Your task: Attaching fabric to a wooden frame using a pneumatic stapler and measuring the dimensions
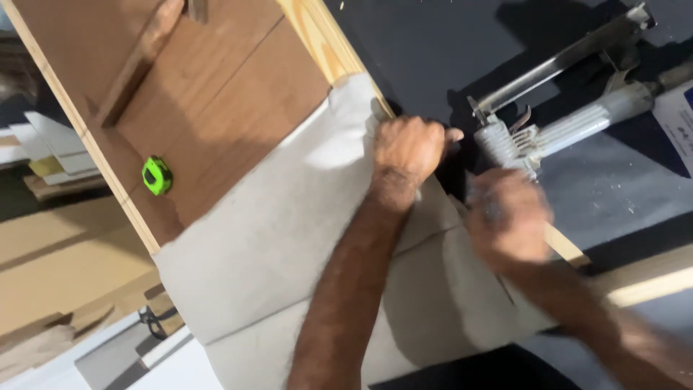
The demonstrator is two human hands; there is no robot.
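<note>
Head view, looking down. I see a sheet of pale grey fabric laid over a wooden frame; it covers the lower half of the frame and runs up to the light wood rail along the frame's right edge, where it is folded over the rail. The fabric is plain and matt, with a shallow crease running across it below my forearms.

My left hand is closed in a fist on the fabric's upper corner at the rail, knuckles upward, the forearm reaching diagonally up from the bottom of the view. My right hand is blurred; it is wrapped around the grip of a metal staple gun, just beside my left hand. The tool's ribbed silver body and long flat magazine extend up and to the right over the dark floor, its nose next to the rail; I cannot tell whether it touches.

A bright green tape measure lies on the brown panel inside the frame, well apart from both hands. Cardboard sheets lie at left.
</note>
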